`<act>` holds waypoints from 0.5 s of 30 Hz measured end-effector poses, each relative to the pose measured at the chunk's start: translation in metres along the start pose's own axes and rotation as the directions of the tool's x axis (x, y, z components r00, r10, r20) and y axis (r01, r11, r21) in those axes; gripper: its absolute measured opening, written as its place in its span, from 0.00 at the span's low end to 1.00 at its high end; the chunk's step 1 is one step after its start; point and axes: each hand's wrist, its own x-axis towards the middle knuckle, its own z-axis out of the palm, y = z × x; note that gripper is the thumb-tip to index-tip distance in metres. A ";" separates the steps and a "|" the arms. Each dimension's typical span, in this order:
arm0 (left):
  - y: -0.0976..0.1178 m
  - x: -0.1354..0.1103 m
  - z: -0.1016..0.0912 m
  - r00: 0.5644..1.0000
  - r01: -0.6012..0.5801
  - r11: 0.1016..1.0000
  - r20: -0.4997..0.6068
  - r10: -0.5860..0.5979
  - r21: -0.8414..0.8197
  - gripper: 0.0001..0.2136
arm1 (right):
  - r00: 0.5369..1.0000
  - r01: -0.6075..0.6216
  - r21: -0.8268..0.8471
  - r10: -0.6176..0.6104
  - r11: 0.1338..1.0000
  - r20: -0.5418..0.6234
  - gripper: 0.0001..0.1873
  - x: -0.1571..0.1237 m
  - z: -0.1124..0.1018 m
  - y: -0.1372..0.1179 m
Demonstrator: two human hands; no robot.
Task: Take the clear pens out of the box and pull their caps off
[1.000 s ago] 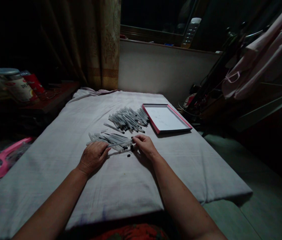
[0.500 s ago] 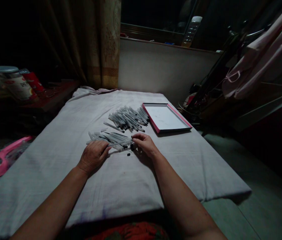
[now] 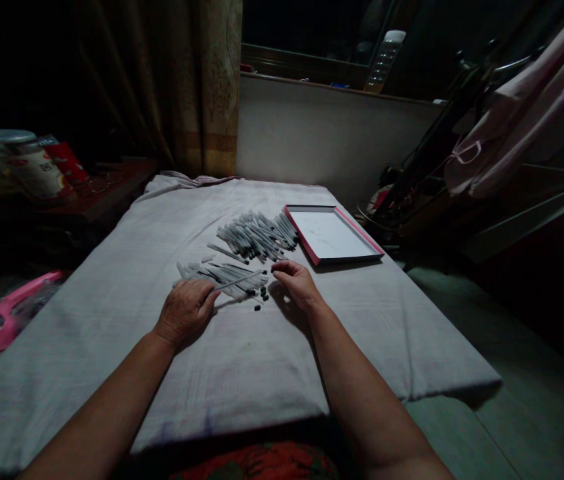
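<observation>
Both forearms are stretched forward, the left hand (image 3: 187, 310) laid palm-down with fingertips pinched, the right hand (image 3: 296, 283) held just right of it, loosely curled.

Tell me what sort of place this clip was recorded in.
Most likely a dim room in a home: a patterned curtain hangs at the back, jars stand on a side shelf at left, and clothes hang at right. Loose pens lie on a cloth-covered surface.

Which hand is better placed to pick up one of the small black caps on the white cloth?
Right, probably. The right hand sits beside the small black caps with its fingertips near them; the left hand is farther off and grips a thin grey pen barrel.
</observation>
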 end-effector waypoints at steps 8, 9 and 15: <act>0.001 0.000 0.000 1.000 0.015 1.000 -0.001 -0.015 -0.010 0.19 | 0.997 0.060 -0.369 -0.076 0.927 -0.029 0.04 -0.006 -0.001 0.001; 0.001 0.000 0.000 1.000 0.012 1.000 -0.003 -0.012 -0.011 0.19 | 0.996 0.066 -0.395 -0.081 0.916 -0.022 0.05 -0.007 -0.001 -0.001; 0.001 0.000 0.000 1.000 0.002 1.000 -0.008 -0.002 -0.013 0.19 | 0.993 0.105 -0.421 -0.121 0.901 -0.010 0.06 -0.007 -0.003 -0.003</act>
